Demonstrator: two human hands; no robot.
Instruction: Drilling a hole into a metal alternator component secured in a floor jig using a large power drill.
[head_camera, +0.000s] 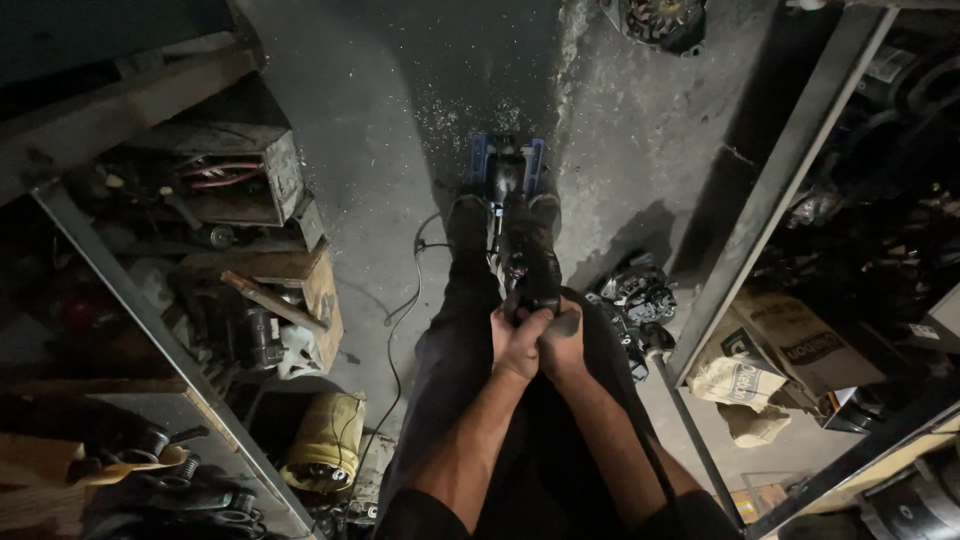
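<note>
Between the person's shoes, low on the concrete floor (380, 130), a power tool (520, 250) stands nearly upright with its nose down on a dark part held in a small blue vise (505, 165). Both hands are clenched around the tool's rear handle: the left hand (515, 340) wraps it from the left, and the right hand (565, 340) closes over it from the right, the two touching each other. The left shoe (465, 220) and right shoe (545, 215) stand just beside the vise, seemingly bracing it.

Pale chips or filings lie scattered on the floor around and beyond the vise, so some cutting or drilling appears already done; the tool sits on the part, and whether it has gone through cannot be told, since the contact point is dark and hidden by the tool body.

A thin cord (405, 300) loops over the floor left of the left leg, close enough to snag a foot. Dark machine parts (635, 300) are heaped just right of the right leg. Metal shelf frames close in on both sides: the left rack (140, 310) holds wooden boxes and clutter, with a yellow bag (325, 440) below it, and the right rack (790, 170) holds cardboard boxes. Open floor lies mainly ahead, beyond the vise; sideways room is narrow.
</note>
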